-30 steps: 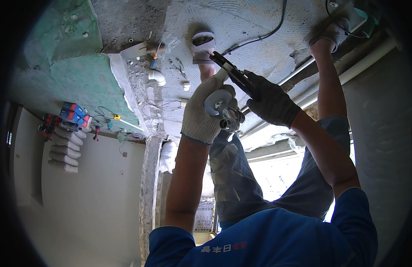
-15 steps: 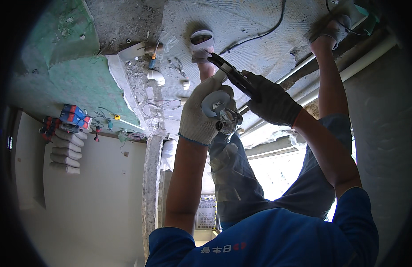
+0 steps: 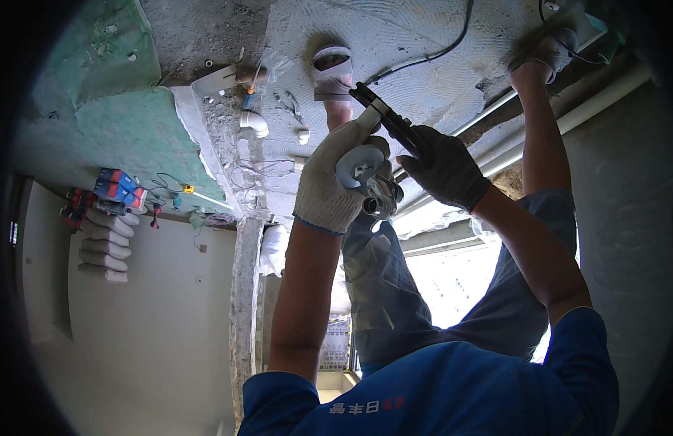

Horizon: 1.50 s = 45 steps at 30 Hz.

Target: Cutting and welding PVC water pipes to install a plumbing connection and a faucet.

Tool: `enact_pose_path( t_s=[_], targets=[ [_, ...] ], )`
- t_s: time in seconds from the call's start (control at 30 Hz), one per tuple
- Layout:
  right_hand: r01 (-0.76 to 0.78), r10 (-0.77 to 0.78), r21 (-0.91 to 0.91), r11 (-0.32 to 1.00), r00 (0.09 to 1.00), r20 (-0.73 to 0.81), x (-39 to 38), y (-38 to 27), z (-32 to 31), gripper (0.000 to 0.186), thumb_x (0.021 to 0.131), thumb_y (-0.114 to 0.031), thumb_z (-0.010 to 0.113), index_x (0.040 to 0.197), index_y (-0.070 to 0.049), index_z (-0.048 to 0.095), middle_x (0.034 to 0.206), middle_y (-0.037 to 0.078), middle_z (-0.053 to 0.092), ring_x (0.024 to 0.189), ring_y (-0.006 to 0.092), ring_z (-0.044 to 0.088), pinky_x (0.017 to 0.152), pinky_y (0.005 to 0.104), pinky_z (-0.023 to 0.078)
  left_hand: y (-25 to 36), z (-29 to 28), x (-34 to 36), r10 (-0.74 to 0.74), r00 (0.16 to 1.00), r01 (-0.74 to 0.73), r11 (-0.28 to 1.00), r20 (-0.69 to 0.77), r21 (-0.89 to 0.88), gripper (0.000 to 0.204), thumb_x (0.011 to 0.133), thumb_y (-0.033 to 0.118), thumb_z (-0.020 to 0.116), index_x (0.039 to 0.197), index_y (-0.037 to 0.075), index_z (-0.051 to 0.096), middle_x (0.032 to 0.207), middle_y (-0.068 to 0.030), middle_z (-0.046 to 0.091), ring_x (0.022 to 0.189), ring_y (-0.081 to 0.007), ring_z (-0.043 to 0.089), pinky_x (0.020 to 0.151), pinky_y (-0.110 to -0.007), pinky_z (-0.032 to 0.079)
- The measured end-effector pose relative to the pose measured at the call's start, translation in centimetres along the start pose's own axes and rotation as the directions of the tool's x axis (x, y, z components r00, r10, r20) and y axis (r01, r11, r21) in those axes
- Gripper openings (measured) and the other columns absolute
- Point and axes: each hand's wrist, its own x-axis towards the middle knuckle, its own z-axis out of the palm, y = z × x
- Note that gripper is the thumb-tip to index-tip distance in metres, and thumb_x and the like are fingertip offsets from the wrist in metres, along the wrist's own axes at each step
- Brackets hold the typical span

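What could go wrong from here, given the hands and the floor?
The black tool in the right hand sits close to the left hand, so a slip might pinch those fingers.

The metal fitting held in the left hand could drop and perhaps strike a foot in an open sandal.

The black cable on the floor between the feet might catch a step.

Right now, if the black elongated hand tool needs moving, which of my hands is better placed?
Probably your right hand: its dark grey glove grips the black tool. Your left hand, white-gloved, looks occupied with a pale round disc and shiny metal fittings.
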Motion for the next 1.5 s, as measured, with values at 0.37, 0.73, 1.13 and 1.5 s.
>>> enact_pose_path(
  t_s=[0.37,0.73,1.13,1.5],
  targets=[
    [0.076,-0.077,0.04,0.996,0.997,0.017,0.3,2.4,1.3,0.072,0.08,-0.011,0.064,0.146,-0.003,0.036,0.124,0.02,0.06,0.102,0.0308,0.065,0.087,0.037,0.054,0.1,-0.3,0.0,-0.142,0.971,0.215,0.867,0.191,-0.45,0.036,0.099,0.027,0.054,0.121,0.0,0.057,0.089,-0.0141,0.065,0.07,-0.0248,0.066,0.056,-0.034,0.055],
    [-0.045,0.025,0.226,0.973,0.996,0.091,0.3,1.9,1.0,0.042,0.081,-0.01,0.065,0.121,-0.001,0.056,0.098,0.014,0.064,0.088,0.0235,0.066,0.08,0.0357,0.053,0.6,0.0,0.3,0.218,0.955,-0.294,0.762,0.199,0.576,0.031,0.098,0.024,0.056,0.116,-0.001,0.058,0.089,-0.0146,0.064,0.067,-0.0218,0.064,0.057,-0.033,0.055],
    [0.047,-0.033,0.126,0.991,0.994,-0.106,0.0,1.8,1.4,0.032,0.082,-0.024,0.07,0.102,-0.002,0.059,0.079,0.019,0.066,0.074,0.0341,0.067,0.066,0.0406,0.054,1.4,0.6,1.0,0.149,0.986,-0.168,0.9,0.077,0.401,0.034,0.097,0.026,0.058,0.116,-0.004,0.057,0.087,-0.0105,0.062,0.071,-0.0174,0.062,0.061,-0.03,0.053],
    [-0.053,0.04,0.216,0.975,0.997,0.065,0.1,2.8,1.5,0.064,0.079,-0.03,0.075,0.131,0.0,0.05,0.109,0.02,0.066,0.098,0.0301,0.066,0.086,0.0379,0.052,0.5,0.7,0.8,-0.052,0.996,0.067,0.97,0.072,-0.233,0.043,0.097,0.028,0.057,0.123,-0.006,0.057,0.085,-0.0108,0.062,0.069,-0.017,0.062,0.06,-0.029,0.052]
  ],
)
